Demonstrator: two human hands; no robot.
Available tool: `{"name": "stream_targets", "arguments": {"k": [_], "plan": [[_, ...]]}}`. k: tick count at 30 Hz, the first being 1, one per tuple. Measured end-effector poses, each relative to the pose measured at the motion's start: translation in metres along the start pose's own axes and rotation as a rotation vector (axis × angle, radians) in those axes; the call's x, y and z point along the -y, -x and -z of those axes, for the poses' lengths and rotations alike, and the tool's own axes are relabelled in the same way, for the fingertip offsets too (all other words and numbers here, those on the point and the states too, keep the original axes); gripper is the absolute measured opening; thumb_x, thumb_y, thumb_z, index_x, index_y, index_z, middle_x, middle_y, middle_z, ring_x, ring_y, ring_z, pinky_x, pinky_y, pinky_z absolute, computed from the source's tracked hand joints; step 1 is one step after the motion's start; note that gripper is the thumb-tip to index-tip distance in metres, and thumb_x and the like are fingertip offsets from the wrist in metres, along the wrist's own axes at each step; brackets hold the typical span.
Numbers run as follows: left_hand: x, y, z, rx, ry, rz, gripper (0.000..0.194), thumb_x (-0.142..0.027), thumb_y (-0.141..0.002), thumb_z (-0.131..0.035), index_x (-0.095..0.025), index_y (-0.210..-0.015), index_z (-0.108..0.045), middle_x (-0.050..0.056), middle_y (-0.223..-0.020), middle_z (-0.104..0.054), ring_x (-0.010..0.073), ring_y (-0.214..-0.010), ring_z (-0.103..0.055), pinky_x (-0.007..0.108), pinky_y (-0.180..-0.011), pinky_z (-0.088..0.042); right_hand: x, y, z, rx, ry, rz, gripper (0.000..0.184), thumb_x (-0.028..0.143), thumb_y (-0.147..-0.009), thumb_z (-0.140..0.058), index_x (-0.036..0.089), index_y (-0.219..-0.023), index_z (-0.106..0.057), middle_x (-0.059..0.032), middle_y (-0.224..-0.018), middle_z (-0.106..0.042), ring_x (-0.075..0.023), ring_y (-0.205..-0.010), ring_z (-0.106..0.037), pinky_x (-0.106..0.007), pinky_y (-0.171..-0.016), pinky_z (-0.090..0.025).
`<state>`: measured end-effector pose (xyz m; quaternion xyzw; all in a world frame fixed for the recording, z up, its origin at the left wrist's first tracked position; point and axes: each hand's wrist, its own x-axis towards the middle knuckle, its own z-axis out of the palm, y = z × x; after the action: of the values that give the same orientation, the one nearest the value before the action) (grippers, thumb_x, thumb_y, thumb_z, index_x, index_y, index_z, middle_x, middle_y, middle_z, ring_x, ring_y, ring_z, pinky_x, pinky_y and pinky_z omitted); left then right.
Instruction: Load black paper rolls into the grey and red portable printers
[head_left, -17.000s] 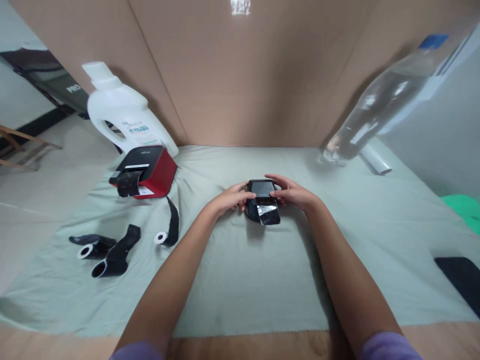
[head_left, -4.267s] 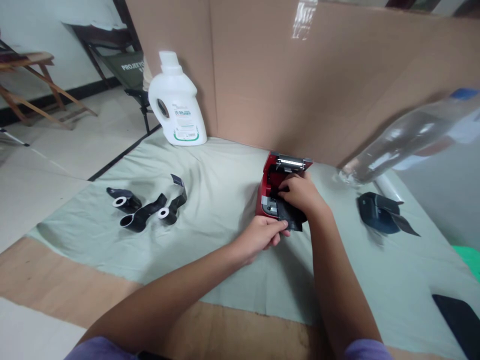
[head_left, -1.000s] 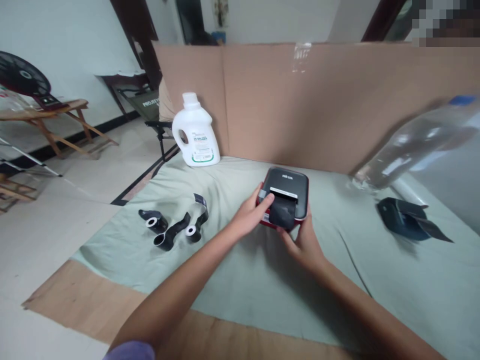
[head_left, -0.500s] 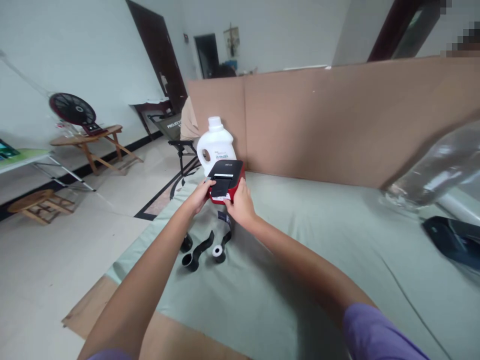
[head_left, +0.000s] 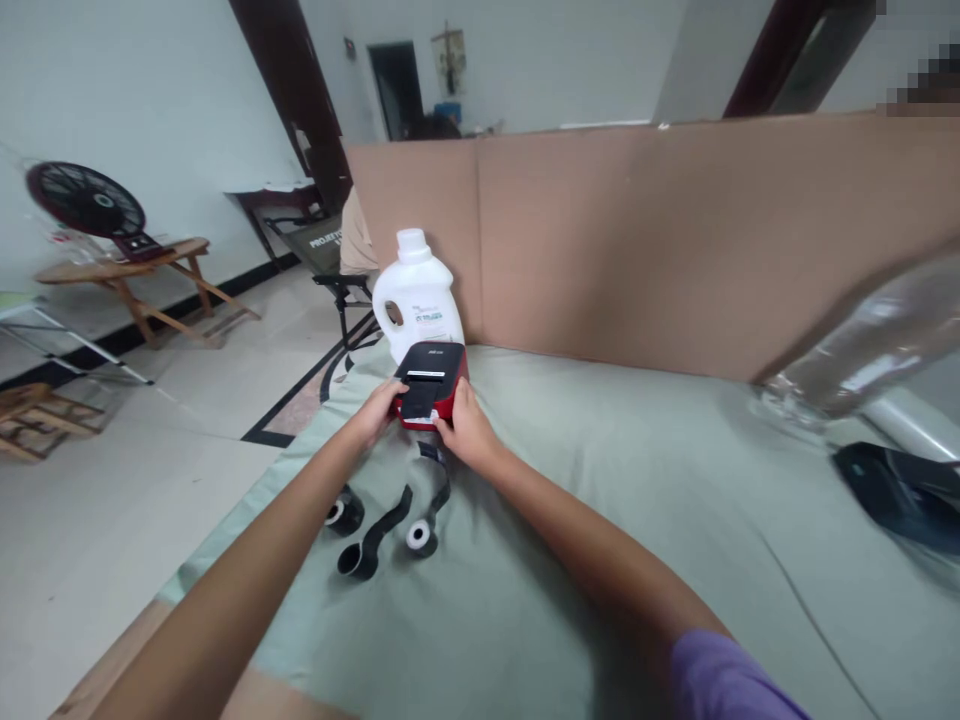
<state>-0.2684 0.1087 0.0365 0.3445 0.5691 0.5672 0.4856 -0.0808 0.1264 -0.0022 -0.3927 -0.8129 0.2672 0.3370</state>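
Observation:
Both hands grip a small red-and-black label printer (head_left: 439, 362) in front of a white detergent jug (head_left: 424, 298). My left hand (head_left: 379, 408) clasps its left side, thumb on top near the paper slot. On its right side, my right hand (head_left: 466, 425) is closed round the red casing. A black strip (head_left: 420, 399) hangs out of the printer's front slot, and the lid is down. Nearer to me on the green cloth lie partly unrolled black rolls: one with a white core (head_left: 421, 537), a hollow one (head_left: 360, 560), and another (head_left: 346, 512) partly behind my left forearm.
A cardboard panel (head_left: 600, 250) stands along the back. At right are a clear plastic bottle (head_left: 877, 335), a silvery tube (head_left: 911, 425) and a dark device (head_left: 900, 495). Beyond the left edge, a fan (head_left: 90, 200) sits on a wooden table (head_left: 127, 268).
The printer's lid, raised earlier, is down. Both hands have carried the printer leftward from mid-table to before the jug, and it now sits lower in view. The dark device lies at right, out of my hands.

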Motion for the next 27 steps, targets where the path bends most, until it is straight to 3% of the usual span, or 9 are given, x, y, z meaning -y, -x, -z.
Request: {"name": "stream_targets", "arguments": {"k": [4, 8, 12, 15, 19, 21, 23, 25, 27], "plan": [[-0.015, 0.008, 0.001, -0.03, -0.076, 0.057, 0.044, -0.031, -0.064, -0.071, -0.017, -0.105, -0.066, 0.003, -0.095, -0.072, 0.0177, -0.079, -0.065, 0.024, -0.067, -0.05, 0.0, 0.017, 0.034, 0.108, 0.019, -0.035, 0.074, 0.024, -0.093, -0.058, 0.011, -0.16, -0.029, -0.0232, -0.159, -0.042, -0.0345, -0.145, -0.046, -0.051, -0.117, -0.042], [-0.027, 0.021, -0.012, -0.126, -0.357, -0.029, 0.072, -0.043, -0.074, -0.078, -0.024, -0.14, -0.054, 0.01, -0.142, -0.062, 0.0291, -0.124, -0.062, 0.034, -0.092, -0.055, -0.035, 0.084, 0.104, 0.048, 0.126, 0.017, 0.053, 0.03, -0.096, -0.051, 0.019, -0.149, -0.049, -0.0164, -0.148, -0.055, -0.0284, -0.136, -0.055, -0.047, -0.115, -0.044], [-0.031, 0.032, -0.017, -0.118, -0.691, -0.18, 0.078, -0.032, -0.075, -0.081, -0.017, -0.145, -0.049, 0.015, -0.154, -0.052, 0.0362, -0.142, -0.048, 0.048, -0.116, -0.043, -0.096, 0.195, 0.217, -0.106, 0.389, -0.091, 0.04, 0.036, -0.097, -0.047, 0.019, -0.129, -0.063, -0.0161, -0.127, -0.068, -0.0291, -0.118, -0.064, -0.047, -0.104, -0.051], [-0.035, 0.052, -0.018, -0.229, -0.876, -0.312, 0.065, -0.014, -0.079, -0.068, -0.011, -0.142, -0.051, 0.016, -0.153, -0.052, 0.0362, -0.14, -0.05, 0.055, -0.116, -0.043, -0.132, 0.273, 0.317, -0.253, 0.741, -0.181, 0.039, 0.039, -0.094, -0.049, 0.017, -0.119, -0.068, -0.0204, -0.117, -0.07, -0.0352, -0.108, -0.066, -0.052, -0.096, -0.051], [-0.034, 0.113, -0.055, -0.22, -0.898, -0.812, 0.049, -0.004, -0.08, -0.051, -0.019, -0.126, -0.062, 0.005, -0.132, -0.065, 0.0256, -0.127, -0.059, 0.047, -0.111, -0.049, -0.149, 0.329, 0.42, -0.381, 1.104, -0.379, 0.033, 0.031, -0.089, -0.058, 0.016, -0.114, -0.073, -0.0285, -0.116, -0.069, -0.0393, -0.109, -0.064, -0.052, -0.092, -0.044], [-0.018, 0.152, -0.095, -0.009, -0.918, -0.952, 0.037, -0.005, -0.083, -0.048, -0.019, -0.112, -0.065, 0.005, -0.115, -0.07, 0.0225, -0.11, -0.066, 0.041, -0.101, -0.055, -0.152, 0.334, 0.446, -0.409, 1.12, -0.532, 0.034, 0.03, -0.09, -0.06, 0.014, -0.117, -0.073, -0.0289, -0.114, -0.069, -0.0386, -0.11, -0.063, -0.05, -0.089, -0.043], [0.011, 0.188, -0.141, 0.363, -1.046, -1.062, 0.031, -0.009, -0.088, -0.047, -0.02, -0.109, -0.068, 0.006, -0.108, -0.073, 0.0232, -0.104, -0.068, 0.042, -0.096, -0.055, -0.155, 0.328, 0.46, -0.412, 1.049, -0.703, 0.037, 0.033, -0.093, -0.06, 0.012, -0.122, -0.07, -0.0275, -0.116, -0.069, -0.0358, -0.111, -0.063, -0.045, -0.086, -0.042], [0.048, 0.216, -0.183, 0.736, -1.155, -1.168, 0.03, -0.018, -0.092, -0.053, -0.018, -0.117, -0.068, 0.011, -0.119, -0.073, 0.028, -0.117, -0.065, 0.047, -0.102, -0.05, -0.16, 0.316, 0.465, -0.373, 0.969, -0.869, 0.045, 0.039, -0.096, -0.059, 0.01, -0.13, -0.065, -0.0268, -0.121, -0.068, -0.034, -0.112, -0.062, -0.042, -0.082, -0.041], [0.08, 0.236, -0.214, 0.959, -1.188, -1.17, 0.036, -0.03, -0.098, -0.052, -0.016, -0.13, -0.064, 0.015, -0.137, -0.066, 0.03, -0.132, -0.058, 0.051, -0.112, -0.043, -0.167, 0.302, 0.468, -0.296, 0.927, -1.012, 0.054, 0.048, -0.096, -0.058, 0.011, -0.135, -0.061, -0.0274, -0.125, -0.066, -0.0348, -0.111, -0.062, -0.042, -0.079, -0.039]]}}
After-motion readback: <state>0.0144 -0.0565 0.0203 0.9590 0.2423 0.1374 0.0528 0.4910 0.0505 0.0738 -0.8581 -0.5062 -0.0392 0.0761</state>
